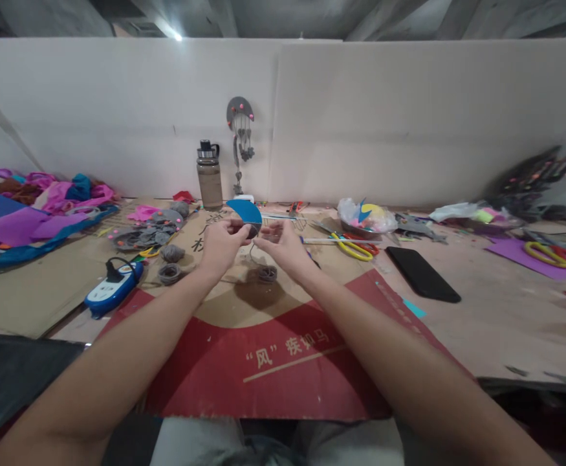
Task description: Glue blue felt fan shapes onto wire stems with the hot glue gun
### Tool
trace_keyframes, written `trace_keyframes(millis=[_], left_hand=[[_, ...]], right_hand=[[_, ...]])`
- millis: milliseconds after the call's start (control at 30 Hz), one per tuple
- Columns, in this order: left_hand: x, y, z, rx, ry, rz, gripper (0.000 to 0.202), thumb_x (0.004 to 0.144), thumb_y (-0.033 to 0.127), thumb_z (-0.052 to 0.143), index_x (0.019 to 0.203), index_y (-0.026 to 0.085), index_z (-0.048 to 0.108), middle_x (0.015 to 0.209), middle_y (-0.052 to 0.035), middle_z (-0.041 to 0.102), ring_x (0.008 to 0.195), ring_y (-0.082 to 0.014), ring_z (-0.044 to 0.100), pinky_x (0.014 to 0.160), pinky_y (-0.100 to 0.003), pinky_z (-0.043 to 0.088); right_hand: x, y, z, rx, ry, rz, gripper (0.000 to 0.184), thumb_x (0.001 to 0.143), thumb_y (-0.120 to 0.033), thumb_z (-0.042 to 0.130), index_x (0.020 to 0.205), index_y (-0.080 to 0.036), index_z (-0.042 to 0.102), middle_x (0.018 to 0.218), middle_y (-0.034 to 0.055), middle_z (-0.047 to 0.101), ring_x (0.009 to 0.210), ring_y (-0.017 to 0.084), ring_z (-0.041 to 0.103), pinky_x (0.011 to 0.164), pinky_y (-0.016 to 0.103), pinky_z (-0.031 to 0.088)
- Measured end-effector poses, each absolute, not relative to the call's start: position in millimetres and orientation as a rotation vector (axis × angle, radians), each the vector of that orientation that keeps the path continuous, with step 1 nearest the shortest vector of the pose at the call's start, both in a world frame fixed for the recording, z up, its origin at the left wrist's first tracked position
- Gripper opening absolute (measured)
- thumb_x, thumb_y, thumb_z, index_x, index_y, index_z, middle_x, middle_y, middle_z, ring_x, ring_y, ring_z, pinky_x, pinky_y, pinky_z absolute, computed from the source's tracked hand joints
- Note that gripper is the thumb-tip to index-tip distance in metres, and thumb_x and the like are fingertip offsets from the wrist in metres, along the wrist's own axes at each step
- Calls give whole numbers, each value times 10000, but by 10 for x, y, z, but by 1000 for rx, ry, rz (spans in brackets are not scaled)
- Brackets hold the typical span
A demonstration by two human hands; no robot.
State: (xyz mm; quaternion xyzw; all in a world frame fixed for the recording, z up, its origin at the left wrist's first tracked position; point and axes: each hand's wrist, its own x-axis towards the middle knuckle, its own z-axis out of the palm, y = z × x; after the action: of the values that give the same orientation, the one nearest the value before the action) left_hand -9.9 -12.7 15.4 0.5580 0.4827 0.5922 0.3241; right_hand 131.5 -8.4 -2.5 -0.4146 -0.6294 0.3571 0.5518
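Both arms reach forward over a red and tan cardboard sheet [283,362]. My left hand [222,243] is closed on a blue felt half-circle [244,211], held up above the table. My right hand [280,244] sits just right of it, fingers curled in a pinch; a thin grey cord hangs from between the hands down to a small grey spool [266,274] on the cardboard. What the right fingers pinch is too small to make out.
Grey cord rolls [170,274], a blue-white power strip [114,288] and grey felt pieces [141,236] lie left. Pink and purple felt [30,213] is heaped far left. A bottle [209,175], yellow scissors [353,247], a black phone [423,275] and a hanging grey mobile [240,139] are behind.
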Motion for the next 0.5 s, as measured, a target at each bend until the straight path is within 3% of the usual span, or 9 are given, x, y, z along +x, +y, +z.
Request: trace_keyframes(millis=[100,167,333,500], left_hand=[[-94,-146,151,1579,1310,1564,199,667,279,667,780,115,669,691,-48,676,603,-145,635,605,-251,546],[-101,-145,146,1564,1270,1557,223,672,302,669,791,113,665,713,-53,682,603,-143,635,605,-255,551],[-105,-126,137,1441,1180,1522,244,665,299,691,794,97,651,754,-63,676,650,-141,636,637,-277,574],[-97,-112,116,1356,1083,1479,213,672,270,697,777,101,621,768,-59,652,711,-144,637,675,-304,582]], right_hand=[[1177,-113,-57,-923,-1340,1186,449,643,-311,663,922,-235,320,772,-46,545,617,98,568,668,311,498],[1209,-99,-75,-961,-1298,1238,408,660,-332,648,912,-233,343,693,-76,496,521,73,497,566,268,476],[1377,-53,-48,-1010,-1374,1002,246,708,-400,601,807,-206,487,632,-57,430,526,69,388,440,182,317],[1397,-46,-6,-1006,-1369,871,216,713,-399,594,710,-196,519,560,-58,384,496,73,315,454,209,285]])
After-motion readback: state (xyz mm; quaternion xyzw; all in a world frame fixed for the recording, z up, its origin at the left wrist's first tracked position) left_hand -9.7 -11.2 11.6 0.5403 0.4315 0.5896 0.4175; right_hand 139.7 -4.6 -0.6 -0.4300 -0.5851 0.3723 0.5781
